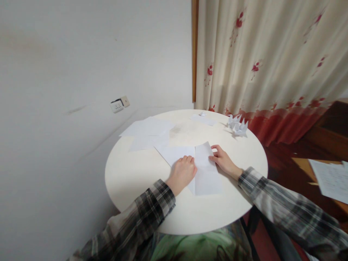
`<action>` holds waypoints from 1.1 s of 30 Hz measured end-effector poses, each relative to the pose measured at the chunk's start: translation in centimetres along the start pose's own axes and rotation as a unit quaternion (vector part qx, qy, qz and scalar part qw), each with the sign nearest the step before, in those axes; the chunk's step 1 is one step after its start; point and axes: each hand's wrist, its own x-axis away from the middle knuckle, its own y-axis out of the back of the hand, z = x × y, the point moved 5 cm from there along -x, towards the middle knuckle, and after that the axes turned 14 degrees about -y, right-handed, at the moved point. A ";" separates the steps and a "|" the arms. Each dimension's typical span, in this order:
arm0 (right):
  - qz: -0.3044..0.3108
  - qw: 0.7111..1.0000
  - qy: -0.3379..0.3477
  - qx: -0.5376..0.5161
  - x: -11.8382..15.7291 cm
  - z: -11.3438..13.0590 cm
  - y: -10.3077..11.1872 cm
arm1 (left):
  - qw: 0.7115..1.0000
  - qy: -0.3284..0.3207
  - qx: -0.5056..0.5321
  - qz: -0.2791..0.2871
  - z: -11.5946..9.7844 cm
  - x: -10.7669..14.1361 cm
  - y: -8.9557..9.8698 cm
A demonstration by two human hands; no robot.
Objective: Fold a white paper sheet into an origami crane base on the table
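A white sheet of paper (207, 177) with creases lies in front of me on the round white table (130, 181). Its right part is folded over, and the upper right edge lifts a little. My right hand (222, 159) pinches that right edge between thumb and fingers. On the left part of the paper rests my left hand (184, 170), its fingers curled and knuckles up, pressing beside the fold. Whether anything sits inside the curled left fingers is hidden.
Several loose white sheets (149, 128) overlap at the table's left back. Folded paper cranes (237, 127) stand at the right back. A small folded paper piece (202, 114) sits near another sheet (206, 120) at the far edge. Wall and curtain (261, 83) border the table.
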 end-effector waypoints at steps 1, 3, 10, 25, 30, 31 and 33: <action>0.000 1.000 0.000 0.002 0.0 0.1 0.0 | 1.000 0.001 0.000 -0.001 0.0 0.1 -0.1; -0.003 1.000 0.000 0.011 0.1 0.2 0.0 | 1.000 0.001 0.003 -0.008 0.1 0.2 -0.2; -0.033 0.999 0.007 0.035 0.2 0.6 0.2 | 0.999 -0.007 0.033 -0.030 -0.1 0.8 -0.4; -0.038 0.992 0.004 0.118 1.4 0.7 -0.1 | 1.000 0.010 0.021 -0.018 -0.5 0.8 0.1; -0.033 0.992 0.004 0.120 1.1 0.3 0.0 | 1.000 0.011 0.019 -0.012 -0.5 0.7 0.3; -0.033 0.992 0.005 0.120 1.0 0.1 0.0 | 1.000 0.009 0.018 -0.013 -0.5 0.6 0.3; -0.033 0.993 0.005 0.117 0.9 -0.1 0.0 | 1.000 0.008 0.018 -0.015 -0.5 0.6 0.3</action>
